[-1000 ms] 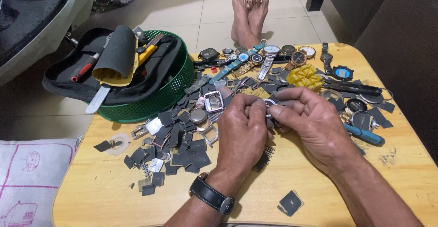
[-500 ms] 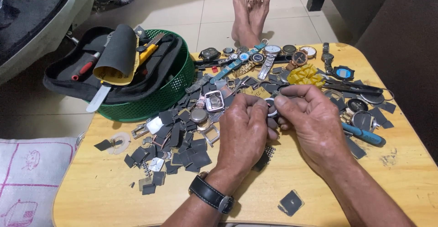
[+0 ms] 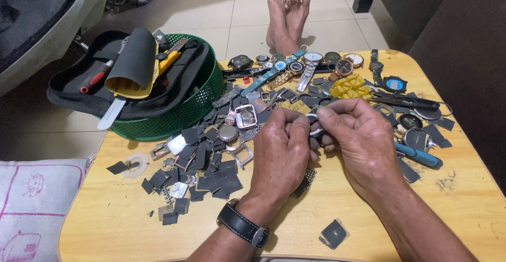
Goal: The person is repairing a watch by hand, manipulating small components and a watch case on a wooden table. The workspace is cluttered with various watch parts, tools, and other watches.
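My left hand [image 3: 282,151] and my right hand [image 3: 358,141] meet over the middle of a low wooden table [image 3: 121,214]. Together they pinch a small round metal watch case [image 3: 315,126] between fingertips; most of it is hidden by my fingers. A black wristwatch [image 3: 242,225] sits on my left wrist. Just left of my hands lie a square silver watch case [image 3: 246,116] and a round one [image 3: 228,133] among several dark flat pieces [image 3: 205,162].
A green basket [image 3: 179,112] at the table's far left holds a black tool pouch [image 3: 95,91]. Several watches [image 3: 311,62] line the far edge near a yellow part [image 3: 350,87]. Blue-handled pliers [image 3: 416,154] lie right. My bare feet [image 3: 287,9] rest beyond the table.
Both hands stay together on the small watch case; my fingers have shifted slightly around it. Nothing on the table has moved.
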